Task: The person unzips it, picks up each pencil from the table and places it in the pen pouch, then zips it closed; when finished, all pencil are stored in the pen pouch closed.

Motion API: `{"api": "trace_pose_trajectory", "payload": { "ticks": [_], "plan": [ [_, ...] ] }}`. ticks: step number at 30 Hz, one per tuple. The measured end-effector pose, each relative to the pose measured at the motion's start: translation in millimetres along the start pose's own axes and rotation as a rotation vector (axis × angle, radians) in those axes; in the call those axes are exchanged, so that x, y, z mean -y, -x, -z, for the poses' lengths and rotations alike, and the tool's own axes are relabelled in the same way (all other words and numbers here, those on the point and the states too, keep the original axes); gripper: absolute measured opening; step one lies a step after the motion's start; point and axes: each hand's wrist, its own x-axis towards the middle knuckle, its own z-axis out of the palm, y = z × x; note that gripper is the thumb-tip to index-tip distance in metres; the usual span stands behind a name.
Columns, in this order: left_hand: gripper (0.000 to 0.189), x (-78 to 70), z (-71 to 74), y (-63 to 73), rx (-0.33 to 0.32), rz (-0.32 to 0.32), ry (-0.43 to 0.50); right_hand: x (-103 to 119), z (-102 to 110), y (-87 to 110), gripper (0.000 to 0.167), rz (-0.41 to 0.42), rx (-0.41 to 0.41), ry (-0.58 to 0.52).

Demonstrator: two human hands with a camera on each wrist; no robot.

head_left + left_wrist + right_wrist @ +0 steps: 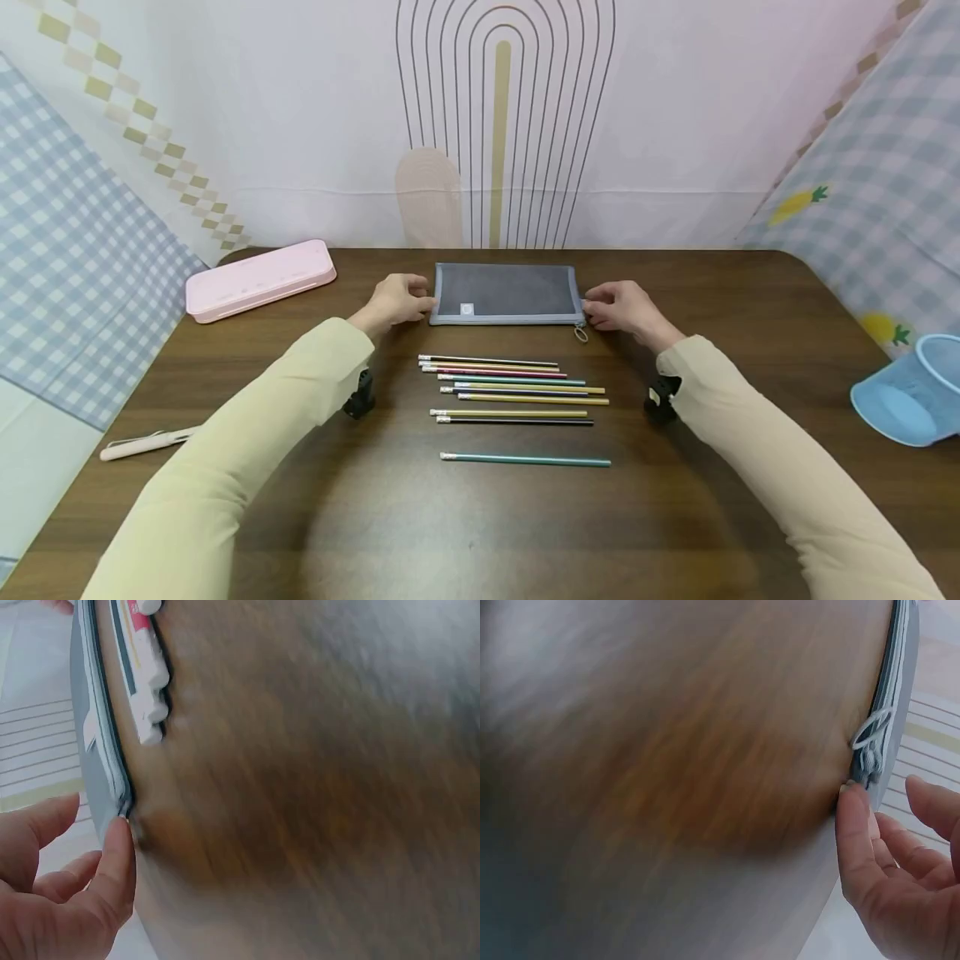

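The mesh pouch (510, 292) is lying lengthwise between left hand (397, 298) and right hand (624, 308), thumbs standing wide, fingertips touching its ends.

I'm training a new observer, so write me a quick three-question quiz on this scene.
1. True or false: the pink case lies nearer the left hand than the right hand.
2. Which lies between the two hands?
A) the blue bin
B) the zip pouch
C) the pink case
3. Fill in: in the head view, the pencil farthest from the pouch is coloured ____.

Key: 1. True; 2. B; 3. teal
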Motion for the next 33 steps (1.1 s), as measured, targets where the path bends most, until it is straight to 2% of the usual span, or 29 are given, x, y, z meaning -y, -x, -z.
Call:
{"api": "trace_pose_trajectory", "payload": {
  "ticks": [2,4,8,11,14,18,22,30,33],
  "plan": [
    [0.053,-1.9,-3.5,0.3,0.016,0.035,0.074,2.7,-2.0,-3.0,0.042,-0.021,0.011,-0.007],
    [0.052,-3.5,-5.9,0.8,0.015,0.058,0.105,4.4,-2.9,-5.2,0.043,-0.043,0.017,-0.01],
    [0.051,-3.9,-8.2,1.1,0.018,0.078,0.098,5.5,-3.2,-8.9,0.043,-0.101,0.011,-0.053],
    [0.049,-2.9,-8.7,0.3,0.018,0.086,0.096,5.1,-2.3,-10.0,0.045,-0.151,0.024,-0.155],
    [0.047,-2.7,-8.6,-0.2,-0.014,0.086,0.105,4.9,-1.0,-10.0,0.05,-0.182,0.055,-0.284],
    [0.046,-3.6,-8.3,-0.3,-0.082,0.059,0.073,5.9,-1.2,-9.6,0.05,-0.189,0.082,-0.399],
    [0.045,-4.1,-8.1,-0.7,-0.133,0.025,0.034,7.1,-2.9,-8.5,0.042,-0.187,0.086,-0.437],
    [0.047,-1.9,-8.7,0.5,-0.146,0.022,0.031,6.5,-5.6,-8.6,0.029,-0.202,0.095,-0.528],
    [0.045,-3.5,-11.7,0.5,-0.215,-0.046,-0.007,6.9,-6.3,-8.8,0.024,-0.215,0.098,-0.574]
  ]
}}
